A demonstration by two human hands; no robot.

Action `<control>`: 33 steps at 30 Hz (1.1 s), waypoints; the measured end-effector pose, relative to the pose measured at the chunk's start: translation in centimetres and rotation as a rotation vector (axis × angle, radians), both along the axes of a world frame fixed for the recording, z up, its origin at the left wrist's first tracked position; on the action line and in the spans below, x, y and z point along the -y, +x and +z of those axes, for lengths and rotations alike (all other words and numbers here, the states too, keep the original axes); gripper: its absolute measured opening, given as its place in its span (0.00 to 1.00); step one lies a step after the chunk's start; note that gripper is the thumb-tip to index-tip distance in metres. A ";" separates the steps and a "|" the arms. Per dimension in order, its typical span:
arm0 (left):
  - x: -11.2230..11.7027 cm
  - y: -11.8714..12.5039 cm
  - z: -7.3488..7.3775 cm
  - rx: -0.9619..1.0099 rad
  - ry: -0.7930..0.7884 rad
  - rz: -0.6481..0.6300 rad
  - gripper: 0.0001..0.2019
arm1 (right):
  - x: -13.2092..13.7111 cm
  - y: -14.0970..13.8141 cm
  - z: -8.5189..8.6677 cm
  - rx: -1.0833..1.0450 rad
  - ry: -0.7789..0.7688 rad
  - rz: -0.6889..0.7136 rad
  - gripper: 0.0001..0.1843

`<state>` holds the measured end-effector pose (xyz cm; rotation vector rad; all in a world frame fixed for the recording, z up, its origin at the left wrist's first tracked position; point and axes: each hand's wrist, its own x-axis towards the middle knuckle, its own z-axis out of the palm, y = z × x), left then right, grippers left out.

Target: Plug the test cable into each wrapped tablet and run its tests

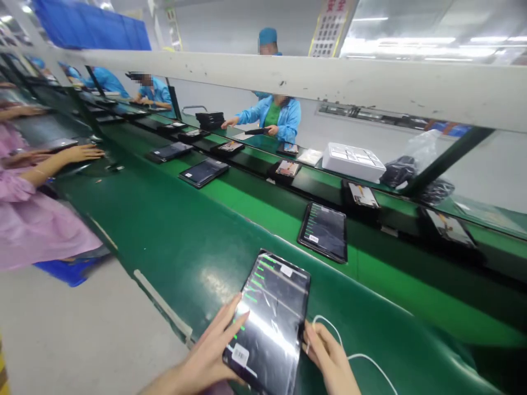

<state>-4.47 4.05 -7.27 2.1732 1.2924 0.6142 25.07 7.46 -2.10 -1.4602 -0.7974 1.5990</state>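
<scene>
A black tablet (269, 312) with green lines on its lit screen and white barcode labels lies tilted across the near edge of the green bench. My left hand (212, 348) grips its left edge, thumb and fingers reaching over the screen's border. At the tablet's right edge, my right hand (327, 351) is closed on the end of a white cable (366, 356). The fingers hide the plug, so I cannot tell whether it sits in the tablet. The cable loops over my right hand and trails to the lower right.
Beyond the bench (164, 236), a green conveyor (379, 280) carries another tablet (325, 230) and opened units in black trays (362, 195). A white box (352, 162) stands on the far side. A co-worker in blue (284, 115) faces me; another in pink (37, 208) sits left.
</scene>
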 end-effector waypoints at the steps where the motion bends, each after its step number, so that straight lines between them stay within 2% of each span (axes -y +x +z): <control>1: -1.2 -0.5 0.5 0.009 -0.008 0.022 0.64 | -2.1 0.1 0.3 -0.036 0.008 -0.030 0.26; 4: -5.4 -1.1 1.9 0.038 -0.039 0.087 0.59 | -8.0 1.3 0.8 -0.183 -0.024 -0.295 0.18; 6: -8.5 -0.5 2.7 0.054 -0.049 0.112 0.55 | -10.8 3.0 0.8 -0.244 -0.050 -0.491 0.13; 7: -10.1 0.0 3.0 0.061 -0.052 0.122 0.54 | -11.8 4.0 0.8 -0.263 -0.063 -0.545 0.12; 10: -14.9 2.1 3.7 0.081 -0.063 0.157 0.55 | -13.2 6.7 0.8 -0.304 -0.091 -0.534 0.11; 13: -19.9 4.1 4.2 0.109 -0.063 0.177 0.55 | -13.7 8.4 1.8 -0.333 -0.123 -0.511 0.09; 17: -26.7 5.9 5.0 0.155 -0.061 0.159 0.53 | -15.3 9.3 3.0 -0.257 -0.210 -0.629 0.09; 21: -32.2 7.2 6.2 0.212 -0.065 0.167 0.54 | -17.4 10.2 2.6 -0.176 -0.166 -0.702 0.11; 23: -33.2 8.0 6.8 0.245 -0.061 0.192 0.53 | -18.2 10.5 2.1 -0.141 -0.136 -0.728 0.12; 25: -32.4 9.1 7.3 0.286 -0.048 0.210 0.48 | -18.5 10.6 1.6 -0.103 -0.110 -0.758 0.10; 27: -30.0 10.9 7.6 0.341 -0.047 0.193 0.39 | -18.6 10.6 1.2 -0.075 -0.088 -0.791 0.07; 30: -25.6 14.8 7.5 0.450 -0.124 0.091 0.24 | -18.3 10.5 0.8 -0.063 -0.066 -0.808 0.03; 31: -24.4 16.3 7.4 0.489 -0.171 0.075 0.22 | -18.2 10.6 0.6 -0.066 -0.063 -0.805 0.02; 33: -23.0 19.2 7.1 0.566 -0.270 0.130 0.22 | -17.9 10.8 0.4 -0.074 -0.061 -0.794 0.03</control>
